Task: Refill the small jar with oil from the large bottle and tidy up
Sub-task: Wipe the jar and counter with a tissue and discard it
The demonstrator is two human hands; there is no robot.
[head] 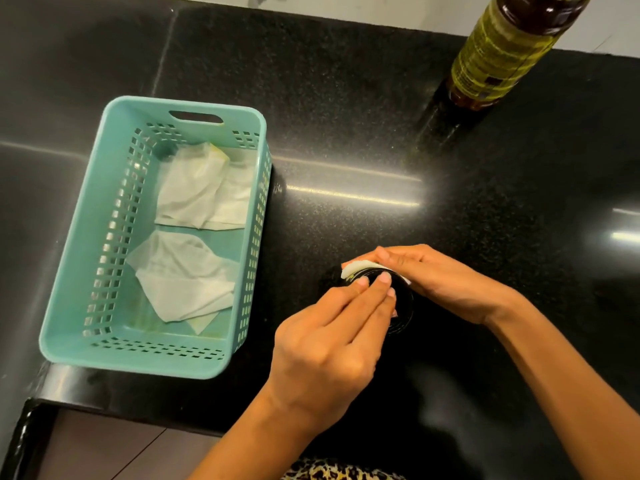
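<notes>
The small glass jar (403,303) stands on the black counter near the middle, mostly covered by both hands. My left hand (332,337) lies over its near side with the fingertips resting on the jar's mouth. My right hand (440,282) curls around the far side and presses a folded white tissue (356,266) against the rim. The large oil bottle (502,53), dark with a yellow-green label, stands upright at the back right; its top is cut off by the frame.
A teal plastic basket (86,289) sits to the left of the jar and holds crumpled white tissues (187,278), some stained yellow. The counter's front edge (104,403) runs below the basket, with floor beneath. A pale wall borders the back.
</notes>
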